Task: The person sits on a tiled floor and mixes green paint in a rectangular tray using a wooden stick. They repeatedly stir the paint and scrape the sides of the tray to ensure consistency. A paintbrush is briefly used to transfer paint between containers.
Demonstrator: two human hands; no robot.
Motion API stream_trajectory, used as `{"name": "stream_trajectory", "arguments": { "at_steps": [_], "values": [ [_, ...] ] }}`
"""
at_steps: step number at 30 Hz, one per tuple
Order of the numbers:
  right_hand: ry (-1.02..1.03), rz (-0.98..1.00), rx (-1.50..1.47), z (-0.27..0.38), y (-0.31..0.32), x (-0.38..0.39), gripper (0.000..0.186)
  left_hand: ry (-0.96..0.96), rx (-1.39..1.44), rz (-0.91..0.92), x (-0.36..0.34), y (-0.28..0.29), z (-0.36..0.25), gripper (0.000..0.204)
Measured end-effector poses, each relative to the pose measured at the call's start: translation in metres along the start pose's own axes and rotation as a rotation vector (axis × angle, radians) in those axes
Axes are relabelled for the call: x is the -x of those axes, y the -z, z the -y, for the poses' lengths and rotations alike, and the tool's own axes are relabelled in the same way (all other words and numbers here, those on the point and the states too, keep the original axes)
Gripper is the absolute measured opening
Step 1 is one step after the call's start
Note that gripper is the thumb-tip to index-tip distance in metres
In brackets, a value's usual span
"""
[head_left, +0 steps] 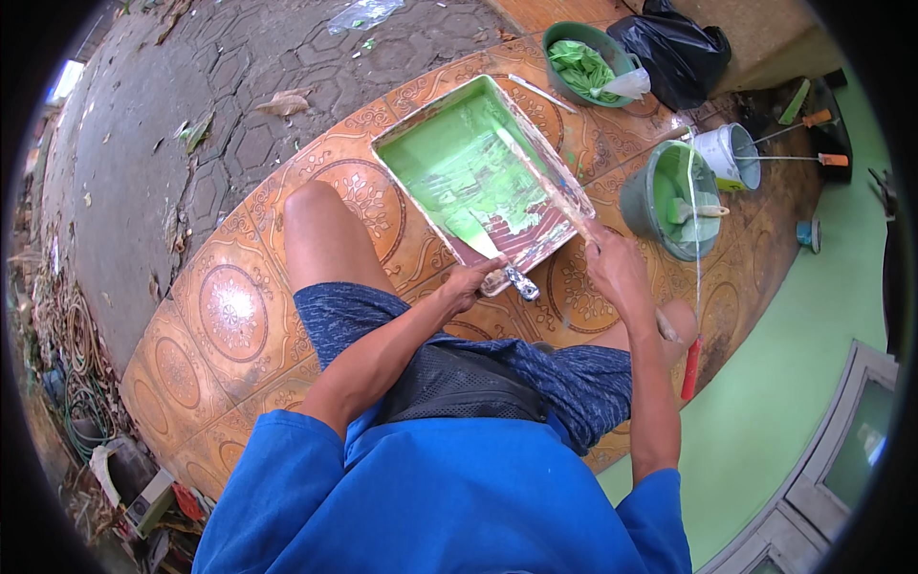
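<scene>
A paint tray (pixel 442 143) with green paint and a ribbed slope lies tilted on the tiles in front of me. My left hand (pixel 470 283) is closed round a putty knife (pixel 470 232), its green-coated flat end over the tray's near part and its speckled handle end sticking out past my fingers. In my right hand (pixel 615 266) is a long paint-smeared wooden stick (pixel 547 184). One end reaches into the tray across its right side; the other passes below my wrist toward my right knee.
Right of the tray stands a grey bucket (pixel 643 204) of green paint with a brush (pixel 698 210) in it. A red-handled metal rod (pixel 690 368) crosses it. Beyond are a white pail (pixel 712 153), a green basin (pixel 555 53), a black bag (pixel 679 57) and a green wall (pixel 794 344).
</scene>
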State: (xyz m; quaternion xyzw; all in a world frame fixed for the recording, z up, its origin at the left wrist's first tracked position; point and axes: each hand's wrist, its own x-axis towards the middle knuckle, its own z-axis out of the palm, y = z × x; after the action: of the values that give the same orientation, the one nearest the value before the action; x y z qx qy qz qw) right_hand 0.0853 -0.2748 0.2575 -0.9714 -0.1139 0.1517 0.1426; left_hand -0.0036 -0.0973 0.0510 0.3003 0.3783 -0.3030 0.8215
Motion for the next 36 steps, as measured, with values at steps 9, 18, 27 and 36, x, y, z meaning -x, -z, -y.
{"name": "stream_trajectory", "arguments": {
  "at_steps": [9, 18, 27, 36],
  "values": [
    [0.041, -0.010, -0.139, -0.012, -0.009, -0.002, 0.039, -0.024, -0.018, -0.009, -0.006, 0.003, 0.004, 0.043],
    [0.023, 0.112, -0.162, -0.007, -0.005, -0.006, 0.040, -0.002, -0.035, -0.040, 0.004, -0.002, -0.003, 0.045],
    [0.055, 0.093, -0.095, 0.010, -0.011, -0.018, 0.039, 0.017, -0.008, 0.009, -0.001, 0.002, -0.001, 0.042],
    [0.010, 0.143, -0.034, 0.024, -0.010, -0.004, 0.039, 0.003, 0.014, 0.008, -0.005, 0.005, 0.001, 0.038]
  ]
}}
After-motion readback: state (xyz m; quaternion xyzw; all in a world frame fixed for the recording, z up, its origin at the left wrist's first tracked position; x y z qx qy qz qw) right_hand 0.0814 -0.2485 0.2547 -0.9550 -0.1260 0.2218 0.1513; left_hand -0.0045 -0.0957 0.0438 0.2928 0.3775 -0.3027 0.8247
